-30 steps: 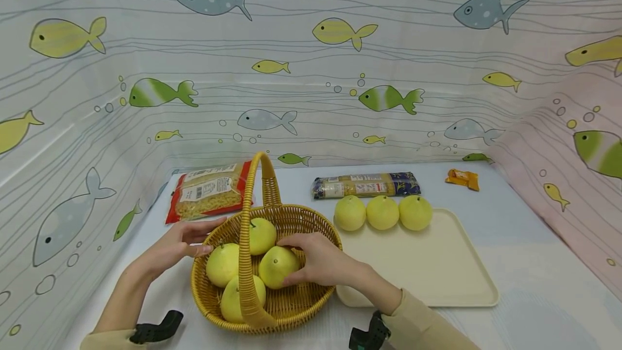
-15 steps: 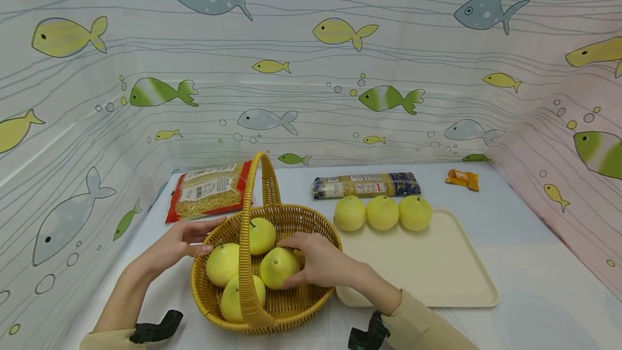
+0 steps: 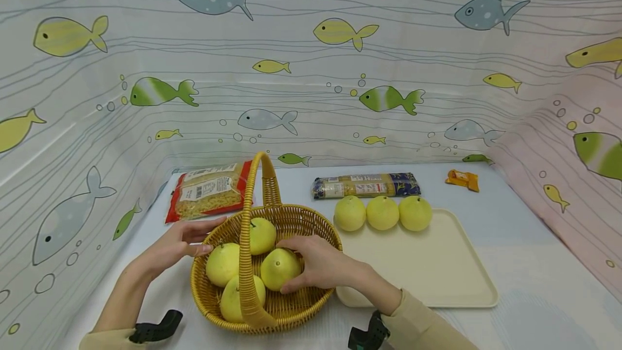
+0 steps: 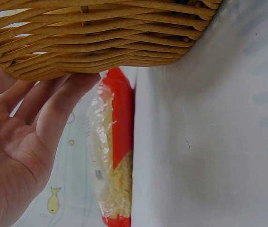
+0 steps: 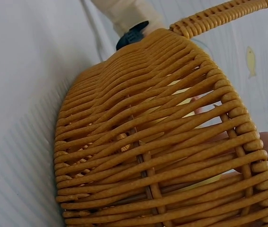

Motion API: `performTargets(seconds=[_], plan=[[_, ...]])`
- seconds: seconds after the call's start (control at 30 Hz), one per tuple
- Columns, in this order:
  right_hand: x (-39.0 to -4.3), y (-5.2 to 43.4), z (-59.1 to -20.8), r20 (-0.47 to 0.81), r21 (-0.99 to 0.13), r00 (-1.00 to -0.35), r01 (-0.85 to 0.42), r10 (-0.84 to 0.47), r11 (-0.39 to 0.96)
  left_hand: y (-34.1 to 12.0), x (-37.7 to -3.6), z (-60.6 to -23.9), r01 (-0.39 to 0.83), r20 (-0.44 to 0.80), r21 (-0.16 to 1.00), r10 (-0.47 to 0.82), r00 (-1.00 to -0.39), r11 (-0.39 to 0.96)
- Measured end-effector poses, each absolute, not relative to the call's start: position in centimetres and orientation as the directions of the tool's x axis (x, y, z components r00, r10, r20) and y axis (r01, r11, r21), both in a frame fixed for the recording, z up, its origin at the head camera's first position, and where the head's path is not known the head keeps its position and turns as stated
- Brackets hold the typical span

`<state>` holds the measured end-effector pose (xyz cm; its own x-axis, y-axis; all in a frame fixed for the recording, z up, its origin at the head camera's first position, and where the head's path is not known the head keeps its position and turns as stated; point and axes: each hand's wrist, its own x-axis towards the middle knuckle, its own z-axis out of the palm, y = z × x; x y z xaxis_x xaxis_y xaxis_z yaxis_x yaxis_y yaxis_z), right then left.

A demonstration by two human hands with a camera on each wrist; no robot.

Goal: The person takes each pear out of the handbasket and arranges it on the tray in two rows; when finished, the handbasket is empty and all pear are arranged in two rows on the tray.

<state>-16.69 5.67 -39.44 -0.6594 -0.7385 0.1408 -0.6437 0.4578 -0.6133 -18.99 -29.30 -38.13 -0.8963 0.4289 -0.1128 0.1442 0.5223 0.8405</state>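
Observation:
In the head view a golden wicker basket point(image 3: 311, 220) with a tall handle holds several round yellow-green pears. My right hand point(image 3: 320, 263) reaches over its right rim and grips one pear point(image 3: 280, 270) between the thumb and fingers. In the right wrist view the basket's woven side point(image 5: 162, 132) hides most of that hand. My left hand point(image 3: 180, 242) holds the left rim, its thumb near another pear point(image 3: 222, 265). The left wrist view shows the left fingers point(image 4: 60, 101) against the outside of the basket.
A cream tray point(image 3: 418, 269) stands right of the basket, with three pears point(image 3: 383, 213) along its back edge. Behind lie a pack of spaghetti point(image 3: 366, 185), a red-edged bag of pasta point(image 3: 209, 190) and an orange wrapped snack point(image 3: 462, 179). A fish-print curtain point(image 3: 311, 91) surrounds the table.
The pear in my right hand has shifted very slightly to the right inside the basket. My left hand and the basket stay in place.

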Motion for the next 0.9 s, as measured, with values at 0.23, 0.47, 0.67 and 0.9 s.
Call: performTargets(seconds=[0.23, 0.47, 0.67, 0.9], plan=[[-16.59, 5.59, -39.55, 0.118, -0.605, -0.668, -0.635, -0.735, 0.48, -29.29, -18.96, -38.09, 0.141, -0.117, 0.841, 0.43, -0.895, 0.522], [-16.52, 5.52, -39.65, 0.132, -0.577, -0.672, -0.65, -0.729, 0.494, -29.26, -18.87, -38.1, 0.153, -0.103, 0.846, 0.437, -0.893, 0.511], [-16.51, 5.46, -39.62, 0.14, -0.571, -0.675, -0.653, -0.725, 0.498, -29.22, -18.86, -37.99, 0.157, -0.097, 0.846, 0.437, -0.894, 0.509], [-16.46, 5.47, -39.64, 0.157, -0.575, -0.677, -0.655, -0.719, 0.491, -29.25, -18.87, -38.03, 0.151, -0.103, 0.846, 0.435, -0.894, 0.511]])
